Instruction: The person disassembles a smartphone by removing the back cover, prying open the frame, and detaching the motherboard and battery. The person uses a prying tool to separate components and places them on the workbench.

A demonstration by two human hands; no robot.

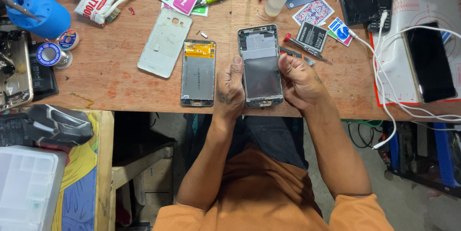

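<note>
Here both hands, left hand (229, 87) and right hand (298, 81), grip the opened phone frame (260, 63) tightly.

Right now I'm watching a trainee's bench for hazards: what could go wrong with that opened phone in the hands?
1. The phone frame is pinched at its edges by the left hand and right hand near the table edge; a slip could drop it.
2. The loose screen panel lies right beside the left hand and could be knocked.
3. The white cable trails off the bench and might snag.
</note>
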